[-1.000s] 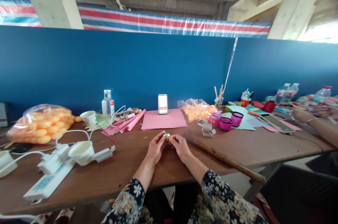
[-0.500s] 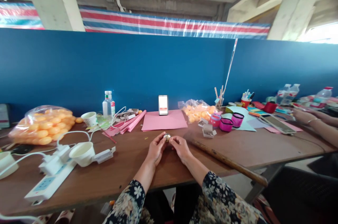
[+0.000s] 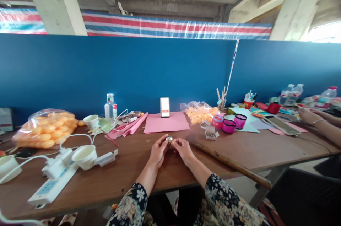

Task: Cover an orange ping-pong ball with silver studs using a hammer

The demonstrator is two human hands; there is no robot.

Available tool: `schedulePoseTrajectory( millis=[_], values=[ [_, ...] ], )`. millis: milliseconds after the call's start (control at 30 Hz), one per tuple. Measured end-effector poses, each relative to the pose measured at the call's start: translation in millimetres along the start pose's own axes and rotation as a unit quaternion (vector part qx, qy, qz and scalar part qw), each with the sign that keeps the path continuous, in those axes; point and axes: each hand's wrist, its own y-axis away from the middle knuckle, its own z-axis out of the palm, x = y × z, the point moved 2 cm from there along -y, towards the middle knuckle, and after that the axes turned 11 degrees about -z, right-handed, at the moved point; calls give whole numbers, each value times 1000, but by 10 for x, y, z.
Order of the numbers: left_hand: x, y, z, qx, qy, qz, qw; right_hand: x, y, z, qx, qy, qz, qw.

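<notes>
Between my two hands, just above the brown table [image 3: 128, 176], is a small shiny silver round object [image 3: 168, 139]; its exact kind is too small to make out. My left hand [image 3: 159, 151] pinches it from the left with thumb and fingers. From the other side, the closed fingertips of my right hand [image 3: 182, 150] press against it. Beyond the hands lies a pink paper sheet [image 3: 166, 125], with a phone [image 3: 165, 107] upright at its back edge. Right of that sit a small opened box [image 3: 211, 133] and purple round pouches [image 3: 228, 126].
A wooden stick [image 3: 231, 163] lies slanted to my right. At left are a power strip [image 3: 52, 187], a paper cup [image 3: 84, 156] and a bag of orange balls [image 3: 45, 130]. Another bag of balls [image 3: 201, 112] is behind. Another person's hand [image 3: 309, 116] works at far right.
The view has shifted slightly, moving the scene a little down in the picture. Both hands keep holding the silver object, with hardly any finger movement.
</notes>
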Motion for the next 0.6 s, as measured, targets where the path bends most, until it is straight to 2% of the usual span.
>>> schedulePoseTrajectory(
  millis=[600],
  values=[
    [15, 12, 2, 9, -8, 2, 1000, 14, -9, 14, -18, 14, -7, 1000]
  ],
)
